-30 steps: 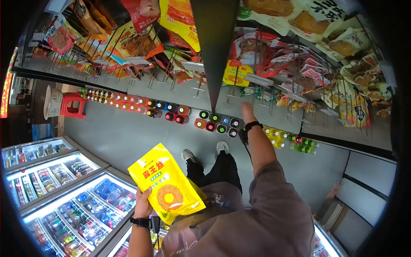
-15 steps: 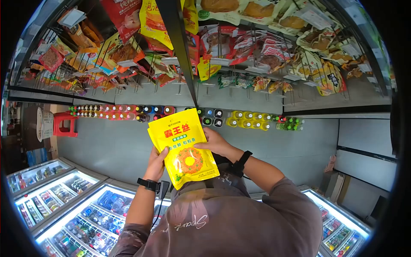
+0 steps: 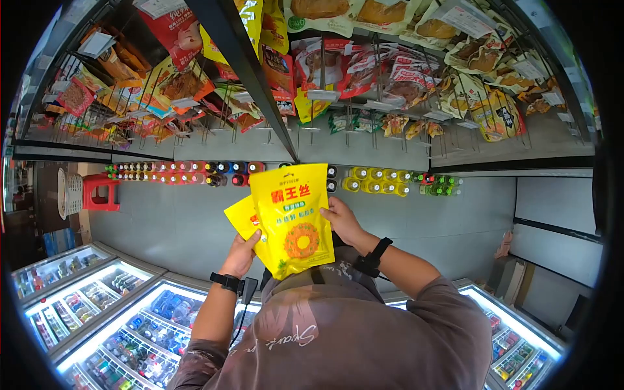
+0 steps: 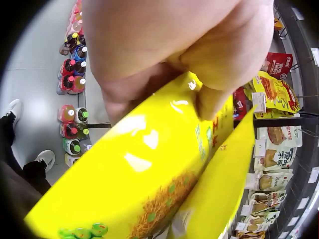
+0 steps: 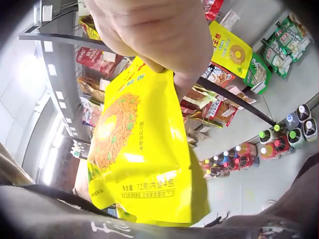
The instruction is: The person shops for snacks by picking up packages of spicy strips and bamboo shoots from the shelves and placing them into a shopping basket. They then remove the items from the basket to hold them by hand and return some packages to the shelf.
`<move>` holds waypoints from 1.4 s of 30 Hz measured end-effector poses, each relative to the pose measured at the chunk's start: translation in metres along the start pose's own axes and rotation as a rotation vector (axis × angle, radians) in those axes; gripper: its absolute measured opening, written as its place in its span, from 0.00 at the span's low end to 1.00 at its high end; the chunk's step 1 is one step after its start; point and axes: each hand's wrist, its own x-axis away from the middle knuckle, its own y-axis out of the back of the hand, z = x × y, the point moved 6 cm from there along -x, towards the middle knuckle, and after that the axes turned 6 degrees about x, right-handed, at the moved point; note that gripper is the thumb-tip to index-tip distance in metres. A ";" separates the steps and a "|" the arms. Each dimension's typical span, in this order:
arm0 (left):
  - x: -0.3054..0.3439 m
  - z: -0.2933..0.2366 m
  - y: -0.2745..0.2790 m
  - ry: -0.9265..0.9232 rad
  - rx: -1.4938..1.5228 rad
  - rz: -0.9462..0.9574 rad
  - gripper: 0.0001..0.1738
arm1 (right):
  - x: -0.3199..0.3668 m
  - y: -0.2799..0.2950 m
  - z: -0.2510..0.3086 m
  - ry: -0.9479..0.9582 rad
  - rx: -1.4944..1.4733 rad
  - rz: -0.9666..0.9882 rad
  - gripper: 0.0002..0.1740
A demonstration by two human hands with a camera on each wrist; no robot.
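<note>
Two yellow snack bags with red lettering and a round picture of shredded food are in front of the person's torso. The front bag (image 3: 302,224) overlaps the rear bag (image 3: 242,216), whose left part sticks out. My left hand (image 3: 239,255) grips the rear bag, with the thumb on its face. At the front bag's right edge, my right hand (image 3: 344,222) pinches it between thumb and fingers. The left wrist view has the left hand (image 4: 174,45) over one bag (image 4: 134,154), the other bag (image 4: 219,184) angled beside it.
Hanging snack packs (image 3: 396,71) fill the rack ahead, split by a dark post (image 3: 250,65). Bottles (image 3: 380,179) line the floor along the shelf base. A red stool (image 3: 101,193) stands at left. Lit drink freezers (image 3: 156,312) are at lower left and right.
The right hand has come back from the shelf area to the bags, which the left hand brought nearer the middle. The front bag has since slid right, uncovering part of the rear one.
</note>
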 end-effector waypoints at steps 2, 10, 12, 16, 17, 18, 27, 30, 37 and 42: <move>-0.004 0.007 0.013 -0.023 0.013 -0.085 0.19 | -0.009 0.016 -0.006 0.027 -0.132 -0.075 0.07; 0.019 0.018 0.092 -0.117 0.100 -0.438 0.17 | -0.097 0.122 -0.011 0.234 0.881 -0.394 0.11; 0.026 0.021 0.091 -0.112 0.117 -0.449 0.16 | -0.128 0.127 -0.029 0.203 0.866 -0.393 0.11; 0.035 0.036 0.087 -0.081 0.125 -0.490 0.15 | -0.180 0.129 -0.047 0.188 0.792 -0.444 0.12; 0.036 0.041 0.085 -0.083 0.134 -0.485 0.15 | -0.191 0.129 -0.055 0.190 0.794 -0.433 0.12; 0.036 0.045 0.082 -0.086 0.142 -0.479 0.15 | -0.199 0.128 -0.060 0.235 0.768 -0.430 0.12; 0.046 0.055 0.073 -0.067 0.129 -0.490 0.16 | -0.203 0.121 -0.061 0.241 0.699 -0.480 0.11; 0.044 0.055 0.078 -0.076 0.156 -0.477 0.16 | -0.209 0.120 -0.056 0.204 0.671 -0.463 0.10; 0.042 0.058 0.080 -0.057 0.162 -0.478 0.16 | -0.243 0.128 -0.103 0.202 0.439 -0.472 0.09; 0.048 0.062 0.082 -0.047 0.168 -0.509 0.16 | -0.261 0.125 -0.106 0.192 0.224 -0.464 0.09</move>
